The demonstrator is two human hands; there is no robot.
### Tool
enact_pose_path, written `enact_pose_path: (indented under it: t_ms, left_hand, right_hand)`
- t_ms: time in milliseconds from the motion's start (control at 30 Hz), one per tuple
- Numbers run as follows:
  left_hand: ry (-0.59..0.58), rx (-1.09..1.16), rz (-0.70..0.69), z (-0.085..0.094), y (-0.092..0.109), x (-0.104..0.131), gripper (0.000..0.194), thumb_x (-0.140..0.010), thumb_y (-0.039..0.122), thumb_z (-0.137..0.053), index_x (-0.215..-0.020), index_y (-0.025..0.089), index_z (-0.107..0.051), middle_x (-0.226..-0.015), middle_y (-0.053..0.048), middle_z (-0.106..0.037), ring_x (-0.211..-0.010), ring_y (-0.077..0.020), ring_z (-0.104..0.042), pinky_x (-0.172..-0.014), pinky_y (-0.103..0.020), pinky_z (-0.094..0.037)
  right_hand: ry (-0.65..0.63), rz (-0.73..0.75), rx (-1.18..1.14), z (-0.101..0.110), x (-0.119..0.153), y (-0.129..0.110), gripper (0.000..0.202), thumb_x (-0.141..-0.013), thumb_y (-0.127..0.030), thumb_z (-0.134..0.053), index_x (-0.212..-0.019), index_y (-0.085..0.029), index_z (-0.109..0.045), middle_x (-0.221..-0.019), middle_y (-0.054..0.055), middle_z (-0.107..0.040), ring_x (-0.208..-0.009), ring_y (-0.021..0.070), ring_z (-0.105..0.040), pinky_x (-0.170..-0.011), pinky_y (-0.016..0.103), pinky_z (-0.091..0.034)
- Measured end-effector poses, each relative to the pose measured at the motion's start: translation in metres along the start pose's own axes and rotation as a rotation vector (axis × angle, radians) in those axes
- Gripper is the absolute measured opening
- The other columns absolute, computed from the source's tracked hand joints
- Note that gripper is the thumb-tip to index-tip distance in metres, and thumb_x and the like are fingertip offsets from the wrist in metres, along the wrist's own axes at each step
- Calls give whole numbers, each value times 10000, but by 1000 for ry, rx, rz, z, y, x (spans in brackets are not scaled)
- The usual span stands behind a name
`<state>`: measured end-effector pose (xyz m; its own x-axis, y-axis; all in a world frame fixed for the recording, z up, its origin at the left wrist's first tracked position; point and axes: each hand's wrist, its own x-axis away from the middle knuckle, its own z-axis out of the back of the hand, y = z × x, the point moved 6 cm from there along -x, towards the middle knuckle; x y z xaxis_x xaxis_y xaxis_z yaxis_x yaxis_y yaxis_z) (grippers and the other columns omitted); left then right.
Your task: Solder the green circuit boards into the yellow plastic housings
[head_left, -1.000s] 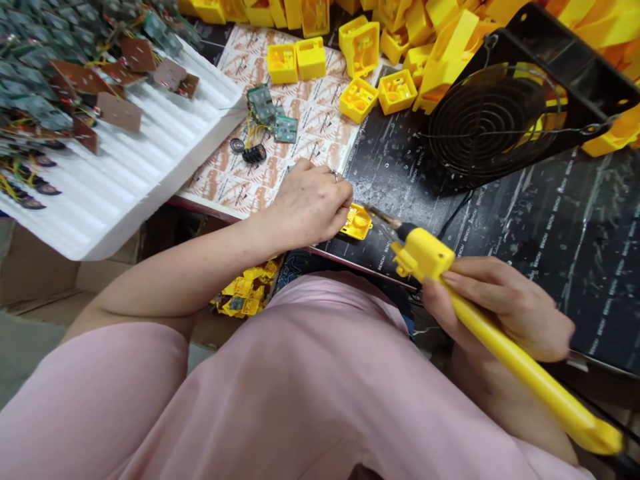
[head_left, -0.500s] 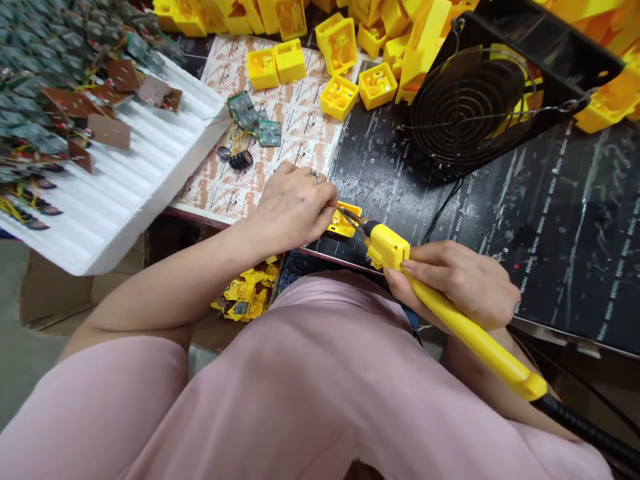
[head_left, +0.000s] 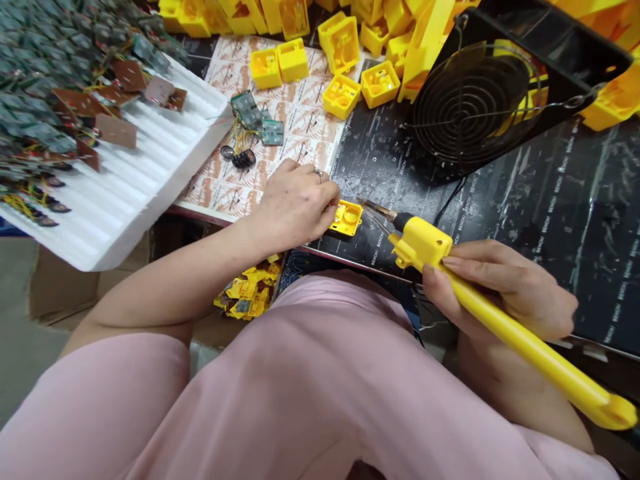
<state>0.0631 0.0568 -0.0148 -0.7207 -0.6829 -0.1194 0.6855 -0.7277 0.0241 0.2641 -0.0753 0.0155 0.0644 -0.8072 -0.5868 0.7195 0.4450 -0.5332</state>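
My left hand (head_left: 299, 203) is closed at the near edge of the table, its fingertips on the left side of a small yellow plastic casing (head_left: 349, 219). A round recess shows inside that casing; its left part is hidden by my fingers. My right hand (head_left: 510, 287) grips a yellow soldering iron (head_left: 425, 240) with a long handle. The iron's metal tip and a thin metal tube beside it point left, above the table and apart from the casing. Beyond my left hand lie green circuit boards (head_left: 246, 110) wired to small black round parts (head_left: 244, 159).
A black fan (head_left: 470, 110) with a wire guard stands at the back right. Yellow casings (head_left: 341, 95) are piled along the back. At left, a white foam tray (head_left: 145, 180) carries many wired boards. Below the table edge, a box holds yellow parts (head_left: 253, 293).
My right hand has drawn the soldering iron back to the right, away from the casing, so more of the casing shows. My left hand has stayed nearly in place.
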Motion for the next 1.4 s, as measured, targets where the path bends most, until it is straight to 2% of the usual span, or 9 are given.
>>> enact_pose_path:
  t_ms: [267,333,467,600,800,933,1067,1200,1400]
  left_hand:
    - [4,36,4,5,1,9,319,-950,360,-511,-928,180,-773,-827,-87,-736,-866,-275,-666,-882,-465,-474]
    - [43,78,10,7,0,14,333,-996,353,-494,-940,191,-779,-897,-88,-764,-881,-264,-666,-903,-464,-475]
    - [123,154,-17,9,-1,22,325,-1046,321,-505,-951,235,-804,-947,-67,-776,-919,-245,-664,-925,-455,-473]
    - [127,179,1,6,-4,22,295,-1040,309,-526,-968,244,-804,-873,-48,-762,-912,-238,-655,-974,-483,-464]
    - [68,208,-10,5,-3,21,291,-977,290,-531,-838,226,-779,-875,-35,-750,-898,-226,-623,-1017,-521,-440]
    - [31,208,-16,3,1,24,273,-936,275,-531,-795,219,-758,-869,-44,-739,-905,-234,-611,-998,-521,-438]
    - [19,179,-13,2,3,23,260,-921,271,-533,-775,210,-739,-875,-52,-735,-927,-245,-611,-1013,-530,-439]
    - [22,150,-32,3,6,21,260,-918,262,-522,-763,201,-722,-864,-54,-725,-920,-243,-605,-1019,-531,-447]
    - [6,148,-2,-1,6,19,245,-915,278,-529,-769,205,-713,-866,-52,-692,-961,-261,-586,-1023,-560,-447]
  right_hand:
    - [105,-99,60,3,8,2,620,-908,-228,-792,-1468,-402,-590,-954,-13,-797,-705,214,-751,-610,366,-614]
    - [115,-144,32,3,9,5,594,-898,-242,-806,-1440,-405,-624,-965,-14,-803,-703,212,-753,-591,360,-604]
    - [222,-165,-129,4,12,12,377,-846,-220,-852,-1187,-346,-753,-887,-26,-790,-660,182,-725,-524,321,-566]
    - [95,-7,-205,-3,10,5,298,-841,-154,-830,-1077,-300,-722,-796,-29,-762,-642,182,-723,-486,298,-560]
    - [10,-37,-101,5,8,5,476,-835,-159,-836,-1273,-292,-705,-912,11,-805,-740,203,-774,-593,310,-624]
    - [-86,75,-250,2,7,7,275,-876,-179,-788,-1115,-295,-718,-800,-15,-767,-675,184,-756,-539,284,-602]
    - [-183,106,-203,-5,3,8,64,-924,-259,-761,-939,-284,-705,-803,-11,-760,-668,157,-741,-572,269,-604]
    - [-264,137,-196,-9,-8,3,118,-983,-301,-707,-875,-261,-682,-783,6,-749,-696,148,-744,-613,251,-616]
    - [-313,307,-262,-6,-30,-13,196,-847,-151,-846,-923,-242,-689,-816,-19,-758,-685,125,-738,-645,222,-621]
